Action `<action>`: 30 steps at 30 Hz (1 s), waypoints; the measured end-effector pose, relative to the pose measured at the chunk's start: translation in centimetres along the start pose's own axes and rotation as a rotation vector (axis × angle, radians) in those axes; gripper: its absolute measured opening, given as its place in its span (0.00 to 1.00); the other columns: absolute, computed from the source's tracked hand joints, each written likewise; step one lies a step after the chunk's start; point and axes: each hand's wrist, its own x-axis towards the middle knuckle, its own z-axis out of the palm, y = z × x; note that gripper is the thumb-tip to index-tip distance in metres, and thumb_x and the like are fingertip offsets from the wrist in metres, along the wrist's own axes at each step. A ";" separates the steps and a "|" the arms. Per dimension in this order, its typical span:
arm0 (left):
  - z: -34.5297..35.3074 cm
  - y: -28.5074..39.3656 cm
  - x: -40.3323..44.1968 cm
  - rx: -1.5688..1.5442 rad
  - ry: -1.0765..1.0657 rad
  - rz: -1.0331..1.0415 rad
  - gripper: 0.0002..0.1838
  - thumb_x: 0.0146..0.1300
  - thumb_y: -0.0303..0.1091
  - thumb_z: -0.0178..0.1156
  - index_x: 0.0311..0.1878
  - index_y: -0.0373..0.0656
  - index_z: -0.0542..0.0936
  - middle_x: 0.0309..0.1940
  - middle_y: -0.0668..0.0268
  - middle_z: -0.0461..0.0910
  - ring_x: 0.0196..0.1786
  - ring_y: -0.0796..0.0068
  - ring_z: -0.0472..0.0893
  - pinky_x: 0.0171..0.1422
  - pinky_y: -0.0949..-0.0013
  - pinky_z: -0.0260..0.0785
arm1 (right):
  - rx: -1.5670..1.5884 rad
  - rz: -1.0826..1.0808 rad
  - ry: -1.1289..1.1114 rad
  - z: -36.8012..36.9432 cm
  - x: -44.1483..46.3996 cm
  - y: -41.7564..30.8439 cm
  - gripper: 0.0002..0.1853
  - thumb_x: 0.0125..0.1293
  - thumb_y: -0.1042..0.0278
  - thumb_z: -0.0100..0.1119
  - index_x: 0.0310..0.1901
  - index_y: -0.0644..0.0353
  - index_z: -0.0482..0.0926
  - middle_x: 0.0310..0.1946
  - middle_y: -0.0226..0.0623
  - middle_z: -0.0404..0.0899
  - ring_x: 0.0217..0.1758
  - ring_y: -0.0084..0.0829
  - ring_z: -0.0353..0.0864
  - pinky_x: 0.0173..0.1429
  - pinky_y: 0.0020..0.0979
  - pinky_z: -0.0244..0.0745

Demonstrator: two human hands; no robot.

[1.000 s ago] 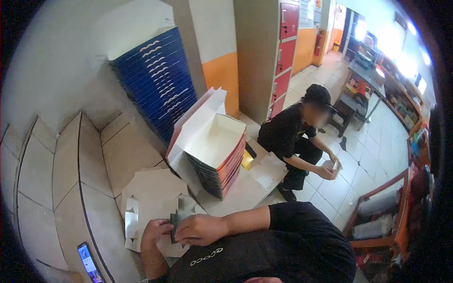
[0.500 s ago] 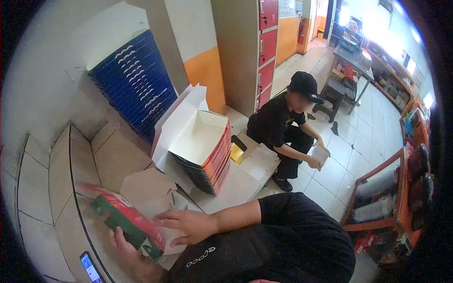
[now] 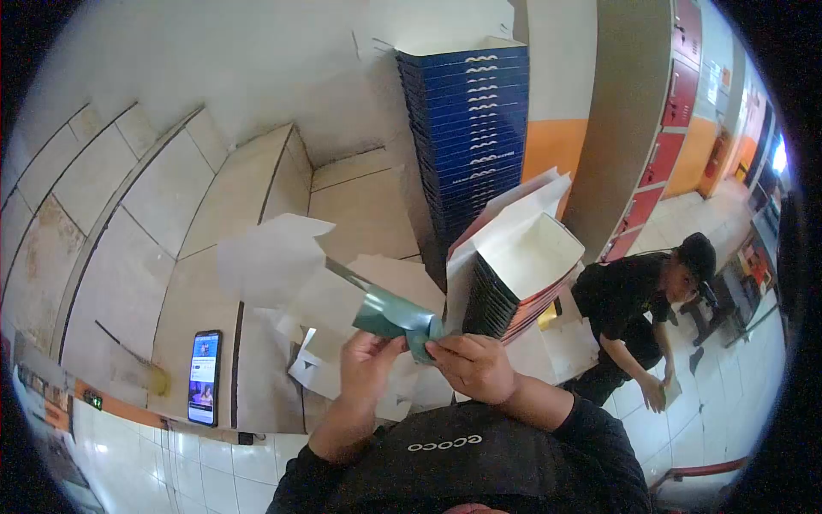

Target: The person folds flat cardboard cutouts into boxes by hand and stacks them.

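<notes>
Left of the red box stack, the left hand and right hand both pinch a green card, bent but not yet box-shaped. The stack looks fully formed; pale card just beside it lies apparently unfolded.

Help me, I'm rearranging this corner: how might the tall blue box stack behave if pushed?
The blue box stack might tip if pushed near the top, since it stands visibly taller than wide. It is probably light for its size: the top box looks thin-walled and open. Its boxes appear nested, so they may shift together.
</notes>
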 end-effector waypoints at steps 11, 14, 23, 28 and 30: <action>2.6 -1.4 -0.7 -0.296 -0.004 0.036 0.13 0.55 0.17 0.55 0.45 0.36 0.76 0.42 0.64 0.79 0.43 0.75 0.77 0.49 0.71 0.71 | 0.022 0.025 0.044 1.1 2.2 0.1 0.15 0.51 0.72 0.62 0.42 0.63 0.78 0.36 0.38 0.75 0.31 0.34 0.78 0.32 0.30 0.76; 1.3 -0.1 -0.8 -0.001 -0.059 0.093 0.12 0.57 0.20 0.57 0.46 0.36 0.75 0.39 0.66 0.78 0.44 0.77 0.76 0.53 0.71 0.68 | 0.200 0.010 0.022 0.3 3.2 0.3 0.15 0.52 0.72 0.63 0.43 0.64 0.78 0.33 0.39 0.75 0.30 0.36 0.78 0.33 0.30 0.76; -1.2 3.5 -3.0 0.369 -0.581 -0.328 0.16 0.55 0.21 0.58 0.49 0.38 0.76 0.34 0.69 0.80 0.36 0.81 0.77 0.42 0.74 0.70 | 0.230 0.130 -0.060 -2.3 9.2 1.6 0.14 0.55 0.71 0.62 0.45 0.59 0.77 0.29 0.41 0.72 0.29 0.38 0.74 0.35 0.34 0.70; -2.4 1.3 -3.9 0.042 -0.662 -0.542 0.20 0.52 0.24 0.62 0.51 0.39 0.75 0.38 0.68 0.78 0.40 0.77 0.76 0.45 0.73 0.69 | 0.516 0.008 -0.334 -2.6 8.9 2.1 0.06 0.52 0.72 0.60 0.33 0.61 0.77 0.29 0.38 0.74 0.34 0.41 0.76 0.38 0.36 0.72; -2.0 0.7 -4.1 0.045 -0.655 -0.546 0.23 0.52 0.26 0.64 0.53 0.39 0.73 0.41 0.68 0.77 0.42 0.75 0.75 0.48 0.72 0.67 | 0.529 -0.373 -0.344 -1.3 7.9 2.4 0.06 0.50 0.72 0.57 0.31 0.61 0.78 0.28 0.39 0.73 0.33 0.42 0.75 0.37 0.37 0.71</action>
